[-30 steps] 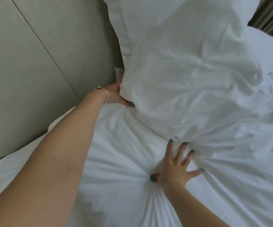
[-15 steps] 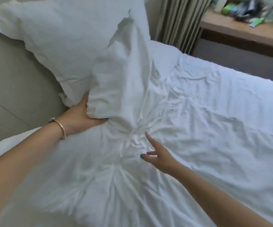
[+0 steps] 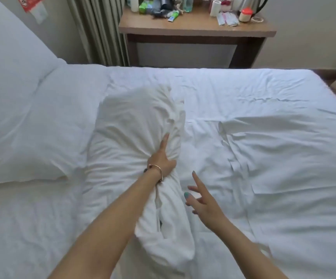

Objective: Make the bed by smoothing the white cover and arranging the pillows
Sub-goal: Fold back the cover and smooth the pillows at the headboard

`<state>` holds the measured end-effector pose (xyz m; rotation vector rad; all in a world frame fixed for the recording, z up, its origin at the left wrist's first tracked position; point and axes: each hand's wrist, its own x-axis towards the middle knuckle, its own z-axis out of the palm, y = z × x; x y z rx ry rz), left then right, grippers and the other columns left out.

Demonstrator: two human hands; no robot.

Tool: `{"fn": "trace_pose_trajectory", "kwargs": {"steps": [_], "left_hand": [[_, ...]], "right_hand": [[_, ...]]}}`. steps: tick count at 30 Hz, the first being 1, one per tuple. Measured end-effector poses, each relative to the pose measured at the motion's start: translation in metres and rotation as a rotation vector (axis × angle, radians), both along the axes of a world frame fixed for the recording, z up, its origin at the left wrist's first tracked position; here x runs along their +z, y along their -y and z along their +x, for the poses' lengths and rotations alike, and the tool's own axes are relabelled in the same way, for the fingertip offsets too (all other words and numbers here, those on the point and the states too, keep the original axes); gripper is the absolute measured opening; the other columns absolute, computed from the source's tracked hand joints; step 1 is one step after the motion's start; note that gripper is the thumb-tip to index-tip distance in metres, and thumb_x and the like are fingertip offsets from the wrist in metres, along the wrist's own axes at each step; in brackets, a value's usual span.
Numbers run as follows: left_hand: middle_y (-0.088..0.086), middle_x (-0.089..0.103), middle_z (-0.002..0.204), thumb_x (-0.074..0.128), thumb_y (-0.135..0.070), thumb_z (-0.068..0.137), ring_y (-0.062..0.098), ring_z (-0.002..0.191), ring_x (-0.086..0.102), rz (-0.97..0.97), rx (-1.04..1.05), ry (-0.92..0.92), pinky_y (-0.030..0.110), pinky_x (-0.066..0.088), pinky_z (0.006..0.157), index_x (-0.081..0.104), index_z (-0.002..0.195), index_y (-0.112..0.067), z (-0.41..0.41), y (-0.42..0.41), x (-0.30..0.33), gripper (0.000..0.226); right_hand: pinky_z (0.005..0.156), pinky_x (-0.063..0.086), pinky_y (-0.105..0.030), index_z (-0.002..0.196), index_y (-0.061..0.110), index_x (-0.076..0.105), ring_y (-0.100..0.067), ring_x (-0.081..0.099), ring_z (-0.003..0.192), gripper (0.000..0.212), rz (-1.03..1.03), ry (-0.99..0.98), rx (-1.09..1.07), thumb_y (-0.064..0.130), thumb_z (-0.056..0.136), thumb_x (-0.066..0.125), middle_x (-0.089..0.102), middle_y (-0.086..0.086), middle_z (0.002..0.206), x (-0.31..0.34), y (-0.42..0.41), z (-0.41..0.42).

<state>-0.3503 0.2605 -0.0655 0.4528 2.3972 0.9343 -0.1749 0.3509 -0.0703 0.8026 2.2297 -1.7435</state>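
**Pillow lengthwise under our left grip, right hand free beside it**

The crumpled pillow [image 3: 143, 158] lies on the white cover [image 3: 263, 158] near the middle of the bed, its long axis running away from us, far end toward the headboard side and near end sagging toward our body. Our left hand [image 3: 162, 160] has its grip clenched into the pillow's right flank about midway along, forefinger stretched up the fabric, so most of the bulk lies to the left of that grip. Our right hand [image 3: 201, 200] hovers just beside the near end, fingers spread, holding nothing; we judge it the nearer one to catch that drooping end. A second pillow [image 3: 28, 133] rests flat to the left, touching the crumpled one. Beyond the bed stands a cluttered tabletop [image 3: 195, 27].
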Motion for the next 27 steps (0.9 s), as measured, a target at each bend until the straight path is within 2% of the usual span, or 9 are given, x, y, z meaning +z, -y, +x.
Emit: {"fn": "trace_pose_trajectory", "kwargs": {"steps": [2,5,7,9,13,17,20,24,27], "left_hand": [[0.011,0.056,0.125,0.053,-0.025,0.087,0.032,0.101,0.060,-0.185,-0.044,0.023,0.037,0.050,0.089,-0.007,0.146,-0.053,0.029,-0.032,-0.051,0.088],[0.015,0.049,0.127,0.050,-0.025,0.091,0.034,0.107,0.056,-0.303,-0.028,-0.034,0.039,0.046,0.091,-0.006,0.146,-0.051,0.060,-0.059,-0.091,0.083],[0.014,0.047,0.125,0.048,-0.021,0.090,0.036,0.103,0.055,-0.305,-0.002,-0.131,0.040,0.045,0.089,-0.007,0.147,-0.050,0.066,-0.069,-0.092,0.084],[0.011,0.047,0.117,0.047,-0.019,0.088,0.036,0.097,0.055,-0.260,0.032,-0.205,0.039,0.045,0.086,-0.008,0.147,-0.050,0.071,-0.081,-0.086,0.086],[0.009,0.048,0.116,0.050,-0.026,0.088,0.033,0.095,0.056,-0.287,-0.033,-0.143,0.038,0.046,0.085,-0.008,0.146,-0.052,0.107,-0.116,-0.098,0.086],[0.009,0.048,0.120,0.053,-0.037,0.087,0.032,0.102,0.056,-0.369,-0.045,-0.054,0.036,0.044,0.087,-0.005,0.147,-0.051,0.115,-0.132,-0.118,0.085],[0.010,0.055,0.115,0.053,-0.031,0.087,0.030,0.104,0.056,-0.361,-0.066,-0.109,0.032,0.039,0.083,0.005,0.151,-0.042,0.102,-0.129,-0.108,0.081],[0.016,0.058,0.114,0.052,-0.019,0.088,0.036,0.106,0.056,-0.349,-0.085,-0.304,0.037,0.042,0.088,0.025,0.150,-0.028,0.103,-0.140,-0.079,0.068],[0.013,0.052,0.124,0.053,-0.030,0.089,0.035,0.110,0.054,-0.334,-0.106,-0.231,0.037,0.041,0.087,0.015,0.151,-0.032,0.113,-0.148,-0.085,0.073]], "right_hand": [[0.099,0.049,-0.037,0.146,0.051,0.020,-0.015,0.059,0.112,0.061,-0.179,0.120,-0.124,0.051,0.094,0.052,0.048,0.004,0.137,-0.017,-0.020,0.031],[0.104,0.038,-0.030,0.152,0.044,-0.002,-0.019,0.040,0.137,0.127,-0.275,0.276,-0.050,0.081,0.051,0.067,0.031,-0.001,0.153,-0.044,-0.035,0.067],[0.104,0.035,-0.026,0.145,0.051,-0.022,-0.019,0.025,0.146,0.139,-0.295,0.264,0.036,0.071,0.046,0.075,0.014,-0.004,0.161,-0.058,-0.032,0.077],[0.108,0.038,-0.028,0.136,0.059,-0.031,-0.012,0.028,0.143,0.138,-0.285,0.226,0.086,0.056,0.056,0.082,0.014,0.003,0.159,-0.068,-0.032,0.083],[0.071,0.050,-0.014,0.139,0.061,-0.022,0.006,0.057,0.091,0.119,-0.277,0.211,0.128,0.021,0.077,0.072,0.015,0.018,0.149,-0.077,-0.060,0.105],[0.101,0.032,-0.014,0.141,0.060,-0.006,0.002,0.025,0.139,0.106,-0.298,0.211,0.099,0.025,0.077,0.070,0.010,0.027,0.151,-0.083,-0.078,0.125],[0.112,0.029,-0.026,0.141,0.057,-0.023,0.002,0.022,0.137,0.128,-0.250,0.187,0.211,0.048,0.066,0.080,0.006,0.026,0.152,-0.076,-0.066,0.128],[0.082,0.047,-0.021,0.141,0.064,-0.011,0.000,0.055,0.089,0.105,-0.152,0.085,0.252,0.018,0.074,0.056,0.039,0.029,0.139,-0.066,-0.071,0.146],[0.102,0.030,-0.006,0.146,0.058,0.007,0.013,0.035,0.130,0.094,-0.133,0.039,0.195,0.007,0.078,0.048,0.020,0.040,0.149,-0.081,-0.089,0.167]]}}
